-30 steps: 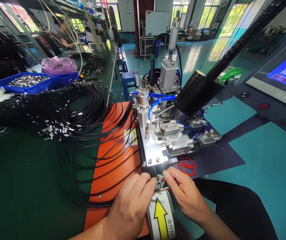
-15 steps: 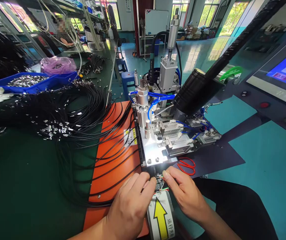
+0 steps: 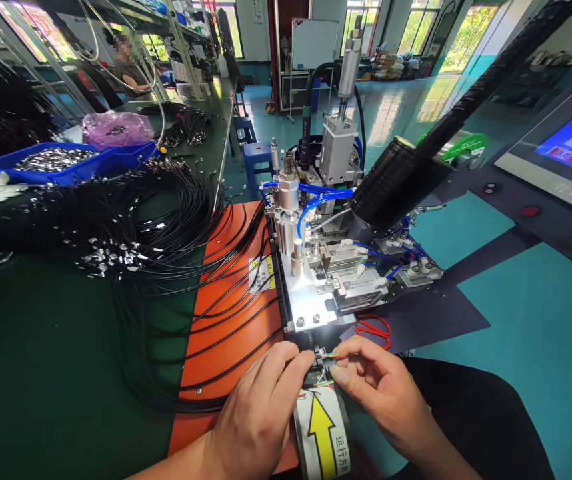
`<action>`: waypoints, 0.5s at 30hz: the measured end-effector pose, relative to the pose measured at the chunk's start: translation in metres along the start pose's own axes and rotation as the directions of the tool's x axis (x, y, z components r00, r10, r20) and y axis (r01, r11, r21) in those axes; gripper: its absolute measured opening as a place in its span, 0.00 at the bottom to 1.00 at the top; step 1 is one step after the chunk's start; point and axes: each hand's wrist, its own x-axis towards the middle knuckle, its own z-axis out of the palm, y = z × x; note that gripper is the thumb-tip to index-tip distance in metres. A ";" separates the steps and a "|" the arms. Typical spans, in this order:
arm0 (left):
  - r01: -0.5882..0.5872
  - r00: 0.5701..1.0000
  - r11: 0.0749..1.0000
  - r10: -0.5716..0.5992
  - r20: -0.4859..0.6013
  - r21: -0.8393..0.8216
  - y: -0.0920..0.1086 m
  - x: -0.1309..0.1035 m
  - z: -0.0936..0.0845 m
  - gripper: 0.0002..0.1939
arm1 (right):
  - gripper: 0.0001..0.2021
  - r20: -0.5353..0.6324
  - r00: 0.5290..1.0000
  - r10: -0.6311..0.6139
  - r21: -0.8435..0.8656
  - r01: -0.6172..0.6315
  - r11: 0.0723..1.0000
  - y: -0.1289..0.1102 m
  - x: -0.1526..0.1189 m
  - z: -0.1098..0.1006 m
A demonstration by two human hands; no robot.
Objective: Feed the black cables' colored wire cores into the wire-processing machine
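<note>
My left hand (image 3: 261, 400) has its thumb and index finger closed at the front end of the machine's track, on the end of a black cable that is mostly hidden under the hand. Thin coloured wires (image 3: 333, 355) stick out to the right from a small dark holder (image 3: 319, 357) by those fingertips. My right hand (image 3: 386, 387) is at the wires, its index fingertip touching them, with the thumb apart below and the other fingers curled. More fine wire ends lie just above a white label with a yellow arrow (image 3: 321, 430).
Several black cables (image 3: 236, 340) run over the orange plate (image 3: 226, 307) into the machine (image 3: 311, 287). Red-handled scissors (image 3: 373, 331) lie right of it. A black cylinder (image 3: 386, 183) overhangs the machine; a screen panel (image 3: 566, 160) stands right. A blue tray (image 3: 66, 175) holds small metal parts.
My right hand has shifted slightly right and its thumb has parted from the index finger and moved down. The coloured wires now show at its index fingertip. My left hand stays nearly in place.
</note>
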 end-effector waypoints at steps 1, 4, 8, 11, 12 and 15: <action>0.004 1.000 1.000 -0.004 0.005 -0.015 0.000 0.000 0.000 0.20 | 0.10 -0.015 1.000 -0.018 0.004 0.018 1.000 -0.001 0.000 0.001; 0.026 0.999 0.997 -0.023 0.037 -0.070 0.001 0.002 -0.002 0.19 | 0.06 -0.059 0.994 -0.092 -0.042 0.090 0.995 -0.004 0.001 0.005; 0.070 0.996 0.988 -0.061 0.070 -0.135 0.003 0.006 -0.004 0.17 | 0.07 -0.091 0.981 -0.169 -0.116 0.158 0.981 -0.008 0.002 0.009; 0.090 0.994 0.985 -0.080 0.072 -0.148 0.005 0.008 -0.004 0.12 | 0.06 -0.105 0.968 -0.228 -0.161 0.209 0.964 -0.009 0.001 0.011; 0.096 0.993 0.984 -0.086 0.075 -0.148 0.006 0.008 -0.004 0.11 | 0.06 -0.113 0.961 -0.251 -0.170 0.230 0.958 -0.009 0.000 0.012; 0.087 0.994 0.986 -0.077 0.077 -0.145 0.007 0.009 -0.004 0.11 | 0.06 -0.144 0.943 -0.299 -0.189 0.270 0.944 -0.008 -0.004 0.018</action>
